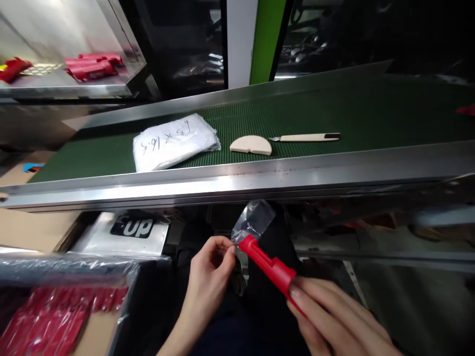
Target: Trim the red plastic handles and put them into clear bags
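Red plastic part [267, 265] clamped in right hand [334, 316], clear bag [252, 222] mouth pinched by left hand [210, 269]; "up" read on label [135, 227] beyond, rest cut off.

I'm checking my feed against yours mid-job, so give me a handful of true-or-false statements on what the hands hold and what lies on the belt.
1. The right hand holds a red plastic part. True.
2. The left hand pinches a clear plastic bag at the tip of the red part. True.
3. The knife lies in the person's lap. False: it lies on the green belt, right of a tan half-round piece.
4. The white packet on the belt is blank. False: it bears handwritten figures.
5. Bagged red parts lie in a box at the lower left. True.
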`<act>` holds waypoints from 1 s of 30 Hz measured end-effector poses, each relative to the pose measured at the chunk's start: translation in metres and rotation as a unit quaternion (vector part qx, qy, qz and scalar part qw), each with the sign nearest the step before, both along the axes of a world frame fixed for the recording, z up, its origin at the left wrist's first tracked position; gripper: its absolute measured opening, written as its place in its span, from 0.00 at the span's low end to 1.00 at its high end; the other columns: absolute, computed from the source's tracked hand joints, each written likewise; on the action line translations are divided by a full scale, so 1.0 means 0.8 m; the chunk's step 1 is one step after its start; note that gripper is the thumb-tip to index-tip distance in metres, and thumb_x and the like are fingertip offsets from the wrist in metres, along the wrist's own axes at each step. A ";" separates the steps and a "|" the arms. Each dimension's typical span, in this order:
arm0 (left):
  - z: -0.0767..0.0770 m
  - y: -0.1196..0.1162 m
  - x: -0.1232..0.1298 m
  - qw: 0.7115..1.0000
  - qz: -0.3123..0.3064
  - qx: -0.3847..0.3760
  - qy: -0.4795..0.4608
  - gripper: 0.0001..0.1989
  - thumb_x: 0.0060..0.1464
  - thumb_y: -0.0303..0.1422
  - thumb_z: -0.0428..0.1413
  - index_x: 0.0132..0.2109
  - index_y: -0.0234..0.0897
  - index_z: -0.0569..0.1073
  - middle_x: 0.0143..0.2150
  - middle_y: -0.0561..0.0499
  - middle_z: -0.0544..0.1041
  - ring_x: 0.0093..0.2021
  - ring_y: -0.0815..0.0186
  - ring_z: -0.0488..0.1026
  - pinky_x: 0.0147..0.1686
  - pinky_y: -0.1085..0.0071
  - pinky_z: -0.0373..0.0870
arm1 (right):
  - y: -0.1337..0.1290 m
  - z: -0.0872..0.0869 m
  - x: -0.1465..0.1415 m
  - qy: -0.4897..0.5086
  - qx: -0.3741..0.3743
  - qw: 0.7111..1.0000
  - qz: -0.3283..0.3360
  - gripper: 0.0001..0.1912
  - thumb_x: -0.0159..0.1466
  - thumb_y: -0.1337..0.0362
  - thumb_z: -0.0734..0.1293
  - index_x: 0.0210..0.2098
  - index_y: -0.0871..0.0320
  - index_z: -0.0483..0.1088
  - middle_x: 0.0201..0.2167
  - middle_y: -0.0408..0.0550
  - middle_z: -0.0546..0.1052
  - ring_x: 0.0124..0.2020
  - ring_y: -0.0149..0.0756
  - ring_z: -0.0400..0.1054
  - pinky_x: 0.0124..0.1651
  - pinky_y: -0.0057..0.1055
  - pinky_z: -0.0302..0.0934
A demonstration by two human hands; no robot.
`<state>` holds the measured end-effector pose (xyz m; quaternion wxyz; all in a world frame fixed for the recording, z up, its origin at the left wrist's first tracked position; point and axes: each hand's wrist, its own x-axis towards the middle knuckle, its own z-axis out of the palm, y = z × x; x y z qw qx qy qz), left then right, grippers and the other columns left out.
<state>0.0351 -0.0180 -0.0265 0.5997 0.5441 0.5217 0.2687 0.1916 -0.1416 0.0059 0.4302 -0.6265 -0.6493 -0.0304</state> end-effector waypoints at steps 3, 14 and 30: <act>0.001 -0.006 -0.002 1.000 -0.003 -0.003 -0.011 0.09 0.57 0.38 0.57 0.36 0.36 0.72 0.29 0.52 0.71 0.30 0.66 0.66 0.30 0.73 0.61 | 0.004 -0.006 0.003 -0.036 -0.001 0.999 0.041 0.20 0.58 0.77 0.67 0.48 0.55 0.74 0.37 0.48 0.81 0.37 0.38 0.77 0.37 0.29 0.74; -0.028 -0.008 -0.017 0.991 -0.055 0.104 -0.057 0.07 0.60 0.38 0.56 0.35 0.40 0.73 0.34 0.53 0.71 0.35 0.66 0.68 0.37 0.74 0.64 | 0.017 -0.015 0.014 -0.118 -0.109 0.977 0.143 0.17 0.64 0.76 0.57 0.48 0.66 0.72 0.41 0.56 0.79 0.39 0.38 0.72 0.38 0.34 0.70; -0.042 -0.020 -0.035 0.966 -0.039 0.253 0.025 0.02 0.62 0.34 0.55 0.42 0.44 0.72 0.37 0.54 0.73 0.36 0.69 0.72 0.39 0.79 0.70 | 0.041 -0.038 -0.007 -0.007 -0.140 0.984 0.113 0.13 0.62 0.76 0.64 0.42 0.55 0.72 0.43 0.50 0.75 0.44 0.39 0.69 0.40 0.32 0.71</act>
